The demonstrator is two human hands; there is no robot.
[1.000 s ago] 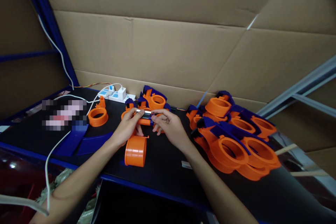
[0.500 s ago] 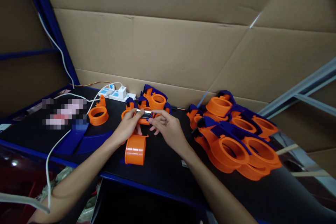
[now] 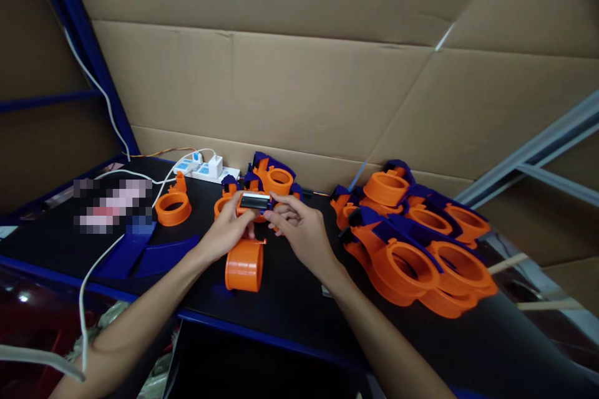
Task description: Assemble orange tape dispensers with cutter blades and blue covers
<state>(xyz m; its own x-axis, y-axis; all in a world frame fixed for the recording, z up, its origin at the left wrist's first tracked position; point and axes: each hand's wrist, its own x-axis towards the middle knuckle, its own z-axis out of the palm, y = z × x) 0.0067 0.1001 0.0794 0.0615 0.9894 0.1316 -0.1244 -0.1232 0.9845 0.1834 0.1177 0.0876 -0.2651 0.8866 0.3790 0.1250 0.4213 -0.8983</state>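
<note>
An orange tape dispenser (image 3: pixel 244 267) is held over the black table, its ring toward me and its head away. Along the head runs a white toothed blade, with a black roller-like piece (image 3: pixel 255 202) just below it. My left hand (image 3: pixel 229 219) is closed around the head's left side, its thumb below the black piece. At the right end of the head, my right hand (image 3: pixel 297 219) has thumb and forefinger pinched on the dispenser, the other fingers curled. Whether a small part sits between those fingertips is hidden. Behind my hands stand orange and blue tape dispensers (image 3: pixel 279 181).
Several tape dispensers (image 3: pixel 416 267) are piled at the right. At the left lie a single orange ring piece (image 3: pixel 173 209) and flat blue handle parts (image 3: pixel 163 255). A white power strip (image 3: pixel 229 174) with cables stands against the cardboard wall (image 3: pixel 299 93). A white cable (image 3: pixel 83 299) crosses the table's front edge.
My left thumb has slid down off the blade area, so more of the black piece shows. The dispenser's ring has shifted slightly right. Both hands keep hold of the head.
</note>
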